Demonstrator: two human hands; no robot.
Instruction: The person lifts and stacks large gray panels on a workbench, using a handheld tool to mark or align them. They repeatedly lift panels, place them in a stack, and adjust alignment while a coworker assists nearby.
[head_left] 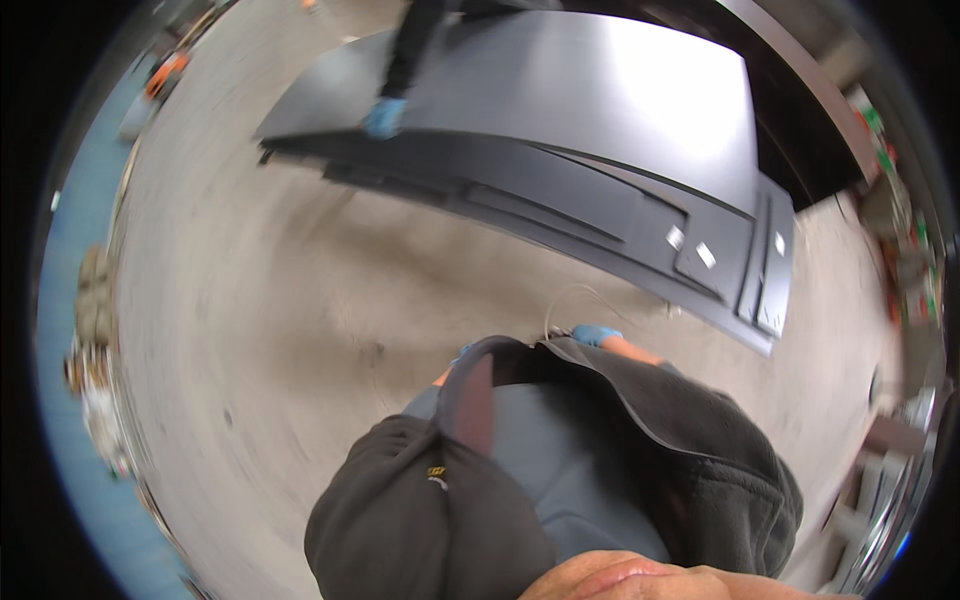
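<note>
My right hand, in a blue glove, is low in front of my dark jacket. It appears closed round something small, mostly hidden by the jacket's edge. A thin pale hose or cord loops up from beside it. Of my left hand only a sliver of blue glove shows past the jacket; its fingers are hidden. Ahead lies a large smooth grey sheet panel, on top of darker grey flat panels with raised frames and small white labels.
Another person's blue-gloved hand rests at the near left edge of the grey panel. Behind it at right is a dark, curved-looking surface. Concrete floor spreads around. Cluttered goods line the left and right rims, blurred.
</note>
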